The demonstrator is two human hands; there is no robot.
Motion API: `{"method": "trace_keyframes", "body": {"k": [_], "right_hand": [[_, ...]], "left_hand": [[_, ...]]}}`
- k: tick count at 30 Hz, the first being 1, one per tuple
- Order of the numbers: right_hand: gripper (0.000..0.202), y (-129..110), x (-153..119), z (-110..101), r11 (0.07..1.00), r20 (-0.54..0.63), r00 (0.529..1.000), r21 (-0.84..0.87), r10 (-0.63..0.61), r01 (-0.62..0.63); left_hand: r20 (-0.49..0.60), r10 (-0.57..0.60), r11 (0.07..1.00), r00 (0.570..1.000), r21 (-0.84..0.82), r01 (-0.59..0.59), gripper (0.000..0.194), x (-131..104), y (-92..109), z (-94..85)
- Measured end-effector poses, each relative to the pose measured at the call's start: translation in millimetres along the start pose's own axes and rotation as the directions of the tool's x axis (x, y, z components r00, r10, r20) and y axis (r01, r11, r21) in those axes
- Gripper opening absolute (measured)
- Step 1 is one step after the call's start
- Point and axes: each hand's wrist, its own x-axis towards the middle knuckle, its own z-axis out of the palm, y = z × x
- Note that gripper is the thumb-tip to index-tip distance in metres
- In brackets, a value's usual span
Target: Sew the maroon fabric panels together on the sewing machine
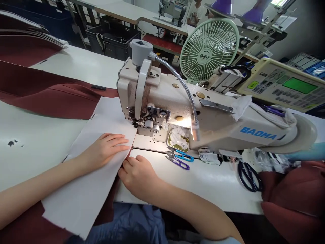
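Resting flat, fingers extended close together, the left hand is seemingly steadying the long white stiff panel at near left, alongside the cream metal sewing machine. The right hand is curling narrow, pinching the panel's right edge, apparently keeping it lined up over the maroon cloth. Blue-handled snips are lying right, within reach.

wht panel, long | atop maroon fab. | end by sewing mach.
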Motion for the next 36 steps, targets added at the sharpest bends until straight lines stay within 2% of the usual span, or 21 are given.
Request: {"method": "trace_keyframes", "body": {"k": [4, 10, 14, 17, 19, 21, 22, 24, 26, 27, 29, 31, 34, 36], "right_hand": [[0.014, 12.1, 4.8, 2.9, 0.999, 0.009, 1.0, -0.014, 0.03, -0.03], [0.013, 30.6, 9.7, 8.9, 0.997, -0.038, 0.996, -0.009, 0.077, -0.077], [0.016, 32.3, 10.3, 13.7, 0.994, -0.04, 0.993, -0.004, 0.109, -0.11], [0.018, 30.1, -1.6, 13.0, 0.992, -0.066, 0.99, 0.047, 0.123, -0.12], [0.027, 31.1, -23.5, 8.9, 0.978, -0.123, 0.977, 0.143, 0.173, -0.155], [0.028, 35.3, -59.7, 2.7, 0.933, -0.23, 0.919, 0.246, 0.32, -0.264], [0.026, 38.7, -82.4, -0.4, 0.892, -0.295, 0.854, 0.285, 0.429, -0.35], [0.024, 48.9, -132.3, -5.4, 0.761, -0.375, 0.662, 0.325, 0.649, -0.562], [0.024, 62.6, -179.8, -6.9, 0.602, -0.439, 0.456, 0.29, 0.775, -0.744], [0.025, 69.9, -199.5, -6.2, 0.55, -0.456, 0.402, 0.257, 0.794, -0.795], [0.026, 82.9, -227.5, -2.3, 0.506, -0.464, 0.369, 0.215, 0.806, -0.836], [0.027, 91.4, -240.8, 2.6, 0.502, -0.463, 0.37, 0.201, 0.805, -0.841], [0.028, 93.3, -243.6, 5.0, 0.498, -0.479, 0.358, 0.205, 0.802, -0.843], [0.028, 86.4, -238.8, 1.5, 0.489, -0.497, 0.337, 0.213, 0.799, -0.846]], "left_hand": [[-0.019, 0.024, 0.999, 1.0, 0.025, -0.024, 0.037, 10.6, -7.9, 4.4], [-0.001, 0.03, 0.995, 1.0, 0.095, -0.03, 0.037, 26.1, -22.8, 8.4], [0.008, 0.02, 0.995, 1.0, 0.094, -0.021, 0.039, 30.8, -25.6, 7.0], [0.05, 0.018, 0.995, 0.999, 0.102, -0.023, 0.039, 27.0, -23.5, 5.5], [0.053, 0.028, 0.993, 0.998, 0.11, -0.034, 0.039, 23.5, -22.8, 6.4], [0.02, 0.038, 0.993, 0.999, 0.109, -0.04, 0.039, 21.4, -22.6, 8.6], [0.004, 0.04, 0.994, 0.999, 0.106, -0.04, 0.039, 21.0, -22.6, 10.0], [-0.017, 0.037, 0.994, 0.999, 0.102, -0.035, 0.039, 21.5, -22.2, 12.3], [-0.029, 0.034, 0.994, 0.999, 0.103, -0.031, 0.039, 22.6, -21.9, 13.7], [-0.036, 0.034, 0.994, 0.999, 0.107, -0.029, 0.04, 23.0, -21.9, 14.1], [-0.053, 0.037, 0.992, 0.998, 0.12, -0.031, 0.04, 23.2, -22.0, 14.6], [-0.063, 0.05, 0.99, 0.997, 0.135, -0.041, 0.04, 23.0, -22.2, 15.0], [-0.074, 0.065, 0.987, 0.995, 0.151, -0.053, 0.041, 22.7, -21.9, 15.6], [-0.084, 0.073, 0.986, 0.994, 0.154, -0.06, 0.042, 22.8, -21.9, 15.9]]}}
